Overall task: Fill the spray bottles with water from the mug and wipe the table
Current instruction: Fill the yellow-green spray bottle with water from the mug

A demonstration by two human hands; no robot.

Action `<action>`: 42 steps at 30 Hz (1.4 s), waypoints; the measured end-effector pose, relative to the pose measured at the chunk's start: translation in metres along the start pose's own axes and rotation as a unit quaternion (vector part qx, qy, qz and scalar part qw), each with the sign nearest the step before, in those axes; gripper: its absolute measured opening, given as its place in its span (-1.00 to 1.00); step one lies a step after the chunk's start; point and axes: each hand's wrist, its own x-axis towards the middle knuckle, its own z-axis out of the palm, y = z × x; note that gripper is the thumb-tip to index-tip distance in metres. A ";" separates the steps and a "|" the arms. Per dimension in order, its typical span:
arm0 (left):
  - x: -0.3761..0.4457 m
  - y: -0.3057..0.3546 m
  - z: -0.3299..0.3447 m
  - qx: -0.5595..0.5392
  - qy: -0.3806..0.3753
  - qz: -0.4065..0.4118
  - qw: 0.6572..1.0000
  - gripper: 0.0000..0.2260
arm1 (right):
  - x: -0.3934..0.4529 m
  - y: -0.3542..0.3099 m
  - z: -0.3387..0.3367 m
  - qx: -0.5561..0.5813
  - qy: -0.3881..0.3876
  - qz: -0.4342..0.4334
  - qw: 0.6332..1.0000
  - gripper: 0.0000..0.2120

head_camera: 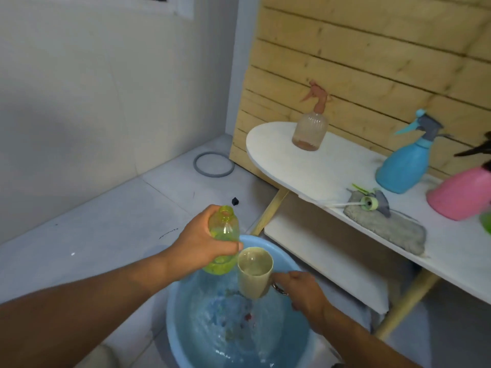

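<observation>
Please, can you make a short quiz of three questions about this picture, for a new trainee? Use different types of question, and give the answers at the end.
1. True or false: the yellow-green bottle in the left hand has its spray head screwed on.
2. Which thing does the right hand hold? A) the blue spray bottle B) the beige mug C) the grey cloth
3. Fill in: the loose spray head lies on the ____ on the white table.

Key: 1. False, its neck is open. 2. B, by the handle, above the blue basin. 3. Grey cloth.
</observation>
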 end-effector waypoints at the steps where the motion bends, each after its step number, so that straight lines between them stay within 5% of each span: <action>1: -0.003 0.007 -0.003 0.003 0.002 0.003 1.000 -0.53 | -0.007 -0.010 -0.004 -0.003 0.004 -0.010 1.000 -0.77; 19: -0.022 0.111 -0.034 0.000 0.008 0.029 1.000 -0.51 | -0.127 -0.205 -0.089 0.039 0.126 -0.193 0.972 -0.67; 42: 0.015 0.064 -0.012 0.067 -0.015 0.046 0.997 -0.49 | -0.071 -0.206 -0.085 -0.002 0.137 -0.229 0.964 -0.54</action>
